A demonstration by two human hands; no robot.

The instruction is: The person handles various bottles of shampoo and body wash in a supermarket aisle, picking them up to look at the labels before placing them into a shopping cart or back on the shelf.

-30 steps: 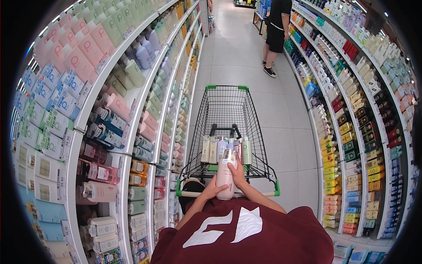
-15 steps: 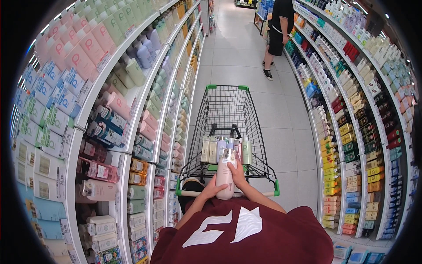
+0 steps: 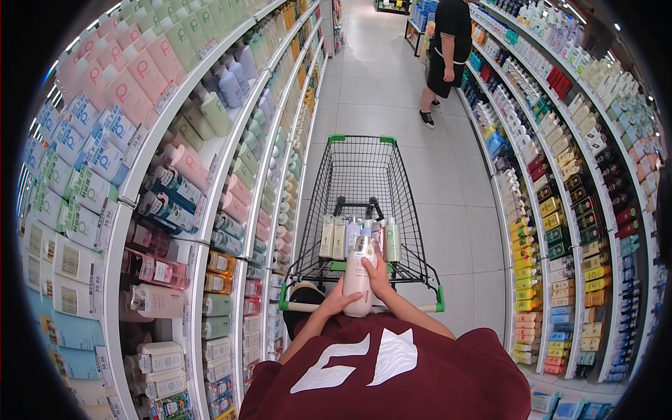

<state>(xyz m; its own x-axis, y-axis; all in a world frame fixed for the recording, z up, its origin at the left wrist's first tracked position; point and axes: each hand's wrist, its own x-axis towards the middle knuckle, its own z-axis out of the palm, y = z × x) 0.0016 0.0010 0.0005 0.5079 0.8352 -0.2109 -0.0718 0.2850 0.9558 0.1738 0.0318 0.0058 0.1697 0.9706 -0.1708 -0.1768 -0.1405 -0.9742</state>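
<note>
The left hand [image 3: 342, 299] curls round the lower left side of a pink bottle [image 3: 359, 281], thumb laid across its front, while the right hand [image 3: 379, 276] clasps its upper right side, thumb pressed on the face and most fingers hidden behind. The bottle is held above the near end of a shopping cart [image 3: 414, 234], over the pale handle bar [image 3: 302, 307]. It is smooth and slightly glossy, probably plastic, a soft cylinder with rounded shoulders and base, topped by a clear cap [image 3: 362, 246]; fine print runs down its front. Its long axis lies nearly in line with the cart's length, the cap pointing toward the cart's far end and the base toward the maroon sweatshirt [image 3: 448, 364], a matte cloth with white angular patches. How steeply it tilts, I cannot tell.

The cart is thin dark wire mesh with green plastic corners. Just beyond the bottle, in the cart's near part, stand two slim cream packs [image 3: 333, 238], a lavender bottle [image 3: 353, 229] and a pale green bottle [image 3: 392, 242]. Left of the cart rise white shelves [image 3: 117, 269] of pastel bottles and boxes; right of it, more packed shelving [image 3: 579, 308]. Past the cart's far right corner, a person in black [image 3: 453, 31] stands on grey tiles [image 3: 448, 238].
</note>
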